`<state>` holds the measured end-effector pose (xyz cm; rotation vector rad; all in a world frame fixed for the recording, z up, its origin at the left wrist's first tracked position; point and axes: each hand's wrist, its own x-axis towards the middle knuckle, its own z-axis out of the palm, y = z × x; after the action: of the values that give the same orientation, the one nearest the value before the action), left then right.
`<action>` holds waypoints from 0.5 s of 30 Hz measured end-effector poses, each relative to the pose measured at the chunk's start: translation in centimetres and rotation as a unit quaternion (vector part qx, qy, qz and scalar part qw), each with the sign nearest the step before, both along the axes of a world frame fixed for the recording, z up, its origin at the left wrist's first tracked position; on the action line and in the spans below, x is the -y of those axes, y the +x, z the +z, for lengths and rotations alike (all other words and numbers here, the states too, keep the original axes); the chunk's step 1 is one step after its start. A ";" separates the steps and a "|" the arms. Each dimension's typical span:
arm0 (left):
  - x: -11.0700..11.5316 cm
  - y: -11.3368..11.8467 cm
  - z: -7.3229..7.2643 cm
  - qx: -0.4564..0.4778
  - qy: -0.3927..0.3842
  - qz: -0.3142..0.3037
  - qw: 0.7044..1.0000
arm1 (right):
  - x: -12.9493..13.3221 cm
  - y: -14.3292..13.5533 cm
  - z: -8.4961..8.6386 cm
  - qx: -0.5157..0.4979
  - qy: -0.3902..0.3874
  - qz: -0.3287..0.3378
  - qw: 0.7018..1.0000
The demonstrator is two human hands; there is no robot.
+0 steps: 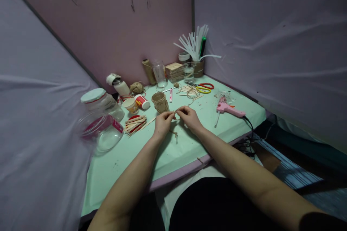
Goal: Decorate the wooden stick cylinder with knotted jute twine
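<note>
Head view: both hands meet over the near middle of the table [141, 153], and the step in hand looks like fine fingertip work on a thin piece of twine [178, 118]. The left hand [162, 124] comes in from seven o'clock and the right hand [190, 118] from four, thumbs and forefingers drawn into narrow pinches that nearly touch; both seem to hold the twine, its small loop hanging just under them. A knotted cord end [175, 134] lies at six o'clock from the fingertips, though whether it joins the loop I cannot tell. Close by at ten o'clock stands a twine-covered cup [160, 103], upright and partly hidden by the left hand. Farther out, the pink glue gun [227, 108] rests at three o'clock, the scissors [200, 85] between one and two, and the wooden sticks [135, 124] between eight and nine. As I judge it, so slight a strand calls for both pinches to stay firm and close together, with small finger movements rather than a sweep of the arms.
</note>
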<state>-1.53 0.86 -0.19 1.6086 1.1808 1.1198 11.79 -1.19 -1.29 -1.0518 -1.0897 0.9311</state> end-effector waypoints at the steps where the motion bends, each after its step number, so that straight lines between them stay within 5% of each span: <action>1: 0.1 0.0 0.1 -0.004 0.006 0.004 1.000 | 0.0 0.0 0.1 -0.006 -0.002 0.004 1.000; 7: 0.3 -0.1 0.4 0.013 0.037 -0.001 0.999 | -0.4 0.1 -0.6 -0.039 0.022 0.002 0.999; 15: 0.2 -0.4 0.5 0.017 0.045 -0.047 0.998 | -0.4 0.2 -0.9 0.174 0.131 -0.040 0.975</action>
<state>-1.95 0.62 0.27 1.6884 1.0340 1.1484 12.03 -0.83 -2.21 -1.0512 -1.4075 0.5288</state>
